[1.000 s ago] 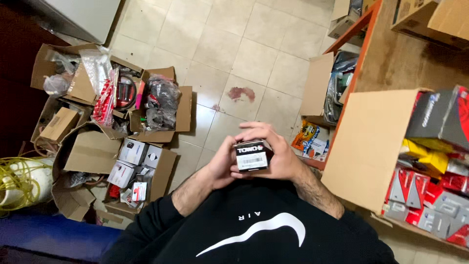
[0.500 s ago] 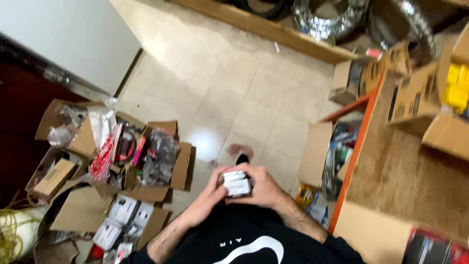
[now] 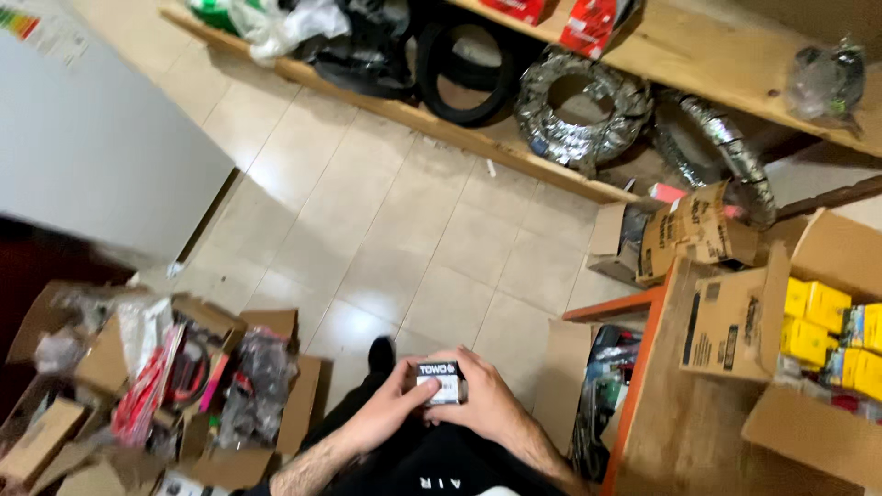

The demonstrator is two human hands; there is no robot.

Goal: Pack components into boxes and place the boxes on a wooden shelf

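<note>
**Both hands holding a small box above the tiled floor**

You hold a small box (image 3: 438,382), black and white, between both hands in front of your lap, near the lower edge of the view and above the tiled floor (image 3: 386,230). Your left hand (image 3: 390,411) closes around the box's left side, with the thumb pressed against its front face. Your right hand (image 3: 485,401) wraps the right side, fingers curled over the top edge, so that the box is pinched between the two hands. A dark shoe (image 3: 381,354) rests on the tiles just beyond the box.

At the lower left corner of the floor stand open cardboard boxes (image 3: 193,386) packed with bagged parts and red packets. To your right, an orange-edged wooden shelf (image 3: 675,404) carries a brown carton (image 3: 735,317) at its far edge, and beside that carton an open box of yellow packages (image 3: 822,335). Another open carton (image 3: 694,230) sits on the floor beyond the shelf's far corner. Along the far edge of the floor runs a low wooden shelf (image 3: 459,124) bearing black rubber rings (image 3: 464,69) and coiled silver foil ducting (image 3: 583,106). A pale wall panel (image 3: 92,156) fills the upper left.
</note>
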